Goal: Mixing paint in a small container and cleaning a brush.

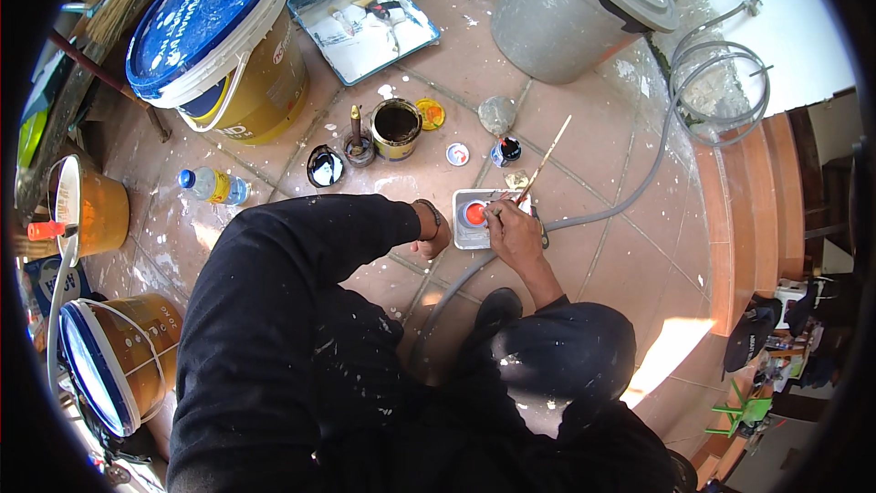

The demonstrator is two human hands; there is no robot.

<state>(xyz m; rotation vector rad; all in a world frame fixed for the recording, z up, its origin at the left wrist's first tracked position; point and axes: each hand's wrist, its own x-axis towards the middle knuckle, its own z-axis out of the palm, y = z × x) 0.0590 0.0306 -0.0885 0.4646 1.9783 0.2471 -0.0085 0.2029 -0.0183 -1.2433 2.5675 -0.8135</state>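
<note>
Near the centre of the frame, the person's right hand (pixel 516 233) is reaching over a small grey tray (pixel 462 221), its fingers grasping a thin wooden-handled brush (pixel 551 148) whose handle is slanting toward the upper right. The brush's lower end is disappearing behind the fingers, right beside a small can of red paint (pixel 475 213) that is sitting inside the tray. The left hand (pixel 436 239), wearing a dark band at the wrist, is hanging just left of the tray; its fingers are pointing downward and partly hiding, so I cannot tell whether they are holding anything.

Above the tray, a small dark-topped can (pixel 505 152) is standing below a rounded stone (pixel 497 115), while a white-and-red lid (pixel 457 154) is lying to their left. Further left, an open tin (pixel 394 150) is showing dark contents, with a yellow-orange lid (pixel 430 113) lying to its right and a jar (pixel 359 150) holding an upright brush to its left. A black lid (pixel 325 167) is lying beside the jar.

At upper centre, a blue-rimmed tray (pixel 365 53) is holding white paint and tools. A large blue-lidded bucket (pixel 265 91) is standing at upper left, a capped bottle (pixel 216 186) is lying below it, and a grey hose (pixel 630 201) is winding across the tiled floor (pixel 630 265) toward the upper right.
</note>
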